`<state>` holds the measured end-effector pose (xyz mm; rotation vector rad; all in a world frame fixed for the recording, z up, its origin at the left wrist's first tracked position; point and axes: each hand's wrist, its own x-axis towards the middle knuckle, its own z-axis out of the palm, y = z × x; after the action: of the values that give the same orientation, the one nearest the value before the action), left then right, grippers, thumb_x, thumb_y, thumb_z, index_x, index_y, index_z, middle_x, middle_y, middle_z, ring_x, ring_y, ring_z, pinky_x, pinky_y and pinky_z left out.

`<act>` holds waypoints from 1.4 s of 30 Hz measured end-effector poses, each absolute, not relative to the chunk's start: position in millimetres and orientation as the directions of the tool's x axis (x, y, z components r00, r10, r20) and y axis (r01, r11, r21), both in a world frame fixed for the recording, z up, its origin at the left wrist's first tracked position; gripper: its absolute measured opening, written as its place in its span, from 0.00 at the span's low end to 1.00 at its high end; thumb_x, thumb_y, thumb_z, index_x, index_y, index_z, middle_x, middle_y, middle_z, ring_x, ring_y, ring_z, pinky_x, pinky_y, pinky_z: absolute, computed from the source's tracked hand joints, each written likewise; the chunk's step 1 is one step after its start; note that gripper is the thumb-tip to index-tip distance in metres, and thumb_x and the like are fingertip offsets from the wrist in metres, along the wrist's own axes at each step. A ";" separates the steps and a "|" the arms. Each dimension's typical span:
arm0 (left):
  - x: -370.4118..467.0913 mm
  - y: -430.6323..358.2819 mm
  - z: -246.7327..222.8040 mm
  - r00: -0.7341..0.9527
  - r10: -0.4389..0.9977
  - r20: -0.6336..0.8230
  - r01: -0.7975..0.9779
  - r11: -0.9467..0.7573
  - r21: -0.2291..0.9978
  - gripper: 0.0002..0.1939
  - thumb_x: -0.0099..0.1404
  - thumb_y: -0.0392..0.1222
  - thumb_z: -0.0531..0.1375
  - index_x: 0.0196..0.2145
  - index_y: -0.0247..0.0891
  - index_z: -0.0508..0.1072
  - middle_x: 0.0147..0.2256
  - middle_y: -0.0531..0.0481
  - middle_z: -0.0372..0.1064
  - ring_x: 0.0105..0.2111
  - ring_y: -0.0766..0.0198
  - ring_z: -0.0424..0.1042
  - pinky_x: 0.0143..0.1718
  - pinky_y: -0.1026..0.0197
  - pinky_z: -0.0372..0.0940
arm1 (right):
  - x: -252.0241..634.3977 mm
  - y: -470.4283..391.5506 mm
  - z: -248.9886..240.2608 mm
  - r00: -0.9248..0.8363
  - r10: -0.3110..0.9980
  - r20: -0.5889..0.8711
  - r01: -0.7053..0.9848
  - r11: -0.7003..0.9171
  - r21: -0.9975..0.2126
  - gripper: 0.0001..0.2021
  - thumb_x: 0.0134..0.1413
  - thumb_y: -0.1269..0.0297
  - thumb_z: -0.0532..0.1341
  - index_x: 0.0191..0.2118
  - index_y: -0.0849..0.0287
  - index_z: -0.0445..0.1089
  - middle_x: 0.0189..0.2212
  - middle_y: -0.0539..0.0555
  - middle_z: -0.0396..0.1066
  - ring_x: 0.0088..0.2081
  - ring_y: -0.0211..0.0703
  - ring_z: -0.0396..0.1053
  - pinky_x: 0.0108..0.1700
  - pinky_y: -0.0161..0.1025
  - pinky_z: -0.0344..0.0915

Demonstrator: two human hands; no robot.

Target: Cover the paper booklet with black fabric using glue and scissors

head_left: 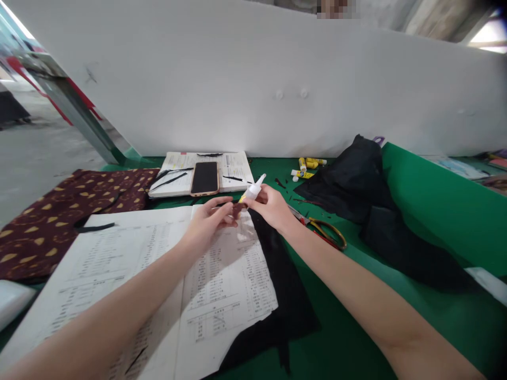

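Note:
My right hand (270, 206) grips a small glue stick (253, 191) with a white cap, tilted up and away from me. My left hand (209, 220) reaches toward its lower end, fingertips pinched at a small dark piece between the two hands; whether it grips that piece is unclear. Both hands hover over printed paper sheets (166, 279) and a strip of black fabric (283, 285) lying on the green table (428, 211).
An open book (233, 169) with a phone (205, 178) on it lies at the back. Scissors (327, 232), several yellow glue sticks (308, 166) and a heap of black cloth (368, 195) are right. Patterned maroon fabric (59, 211) lies left. A white wall stands behind.

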<state>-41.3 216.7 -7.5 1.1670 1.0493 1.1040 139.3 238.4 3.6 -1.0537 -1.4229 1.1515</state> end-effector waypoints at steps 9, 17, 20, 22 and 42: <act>-40.2 213.3 -6.6 0.166 0.986 0.007 0.026 -0.011 1.000 0.09 0.59 0.44 0.64 0.35 0.37 0.76 0.29 0.49 0.75 0.29 0.65 0.73 0.37 0.59 0.68 | 138.7 235.9 4.2 -0.133 0.978 0.162 0.026 0.167 -0.986 0.13 0.45 0.62 0.69 0.37 0.54 0.68 0.38 0.53 0.76 0.40 0.45 0.74 0.49 0.47 0.69; -41.7 209.8 -2.3 0.072 0.996 0.049 0.062 -0.054 0.997 0.10 0.62 0.46 0.62 0.36 0.38 0.75 0.33 0.47 0.77 0.31 0.65 0.74 0.38 0.60 0.68 | 144.3 244.2 12.5 0.069 0.996 0.058 -0.104 0.065 -0.992 0.15 0.45 0.55 0.64 0.38 0.56 0.66 0.39 0.53 0.74 0.41 0.44 0.72 0.42 0.41 0.69; -42.5 210.1 -4.1 0.041 0.998 0.050 0.081 -0.053 0.995 0.10 0.61 0.47 0.62 0.37 0.38 0.75 0.34 0.47 0.76 0.31 0.64 0.75 0.36 0.60 0.69 | 144.6 245.0 14.1 0.082 0.996 0.019 -0.140 0.030 -0.990 0.11 0.46 0.56 0.59 0.35 0.55 0.63 0.32 0.50 0.70 0.36 0.41 0.72 0.38 0.40 0.68; -42.7 210.7 -6.0 0.035 0.998 0.052 0.092 -0.055 0.994 0.12 0.61 0.48 0.62 0.38 0.38 0.76 0.36 0.47 0.77 0.31 0.62 0.76 0.35 0.60 0.69 | 142.4 242.9 14.2 0.053 0.999 0.010 -0.139 0.017 -0.990 0.08 0.45 0.59 0.58 0.32 0.55 0.60 0.28 0.48 0.68 0.31 0.39 0.70 0.35 0.39 0.67; -42.0 205.6 -3.2 0.005 0.987 0.164 0.229 -0.161 0.960 0.13 0.63 0.45 0.59 0.43 0.39 0.76 0.48 0.44 0.74 0.31 0.61 0.78 0.38 0.57 0.71 | 129.0 222.5 23.5 -0.174 0.979 -0.105 -0.267 -0.150 -0.952 0.14 0.37 0.65 0.64 0.35 0.55 0.65 0.21 0.43 0.61 0.25 0.34 0.62 0.33 0.36 0.64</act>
<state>-42.0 205.6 -3.2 1.4978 1.3074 1.2224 129.0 222.5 23.5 -1.0069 -1.0425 1.5410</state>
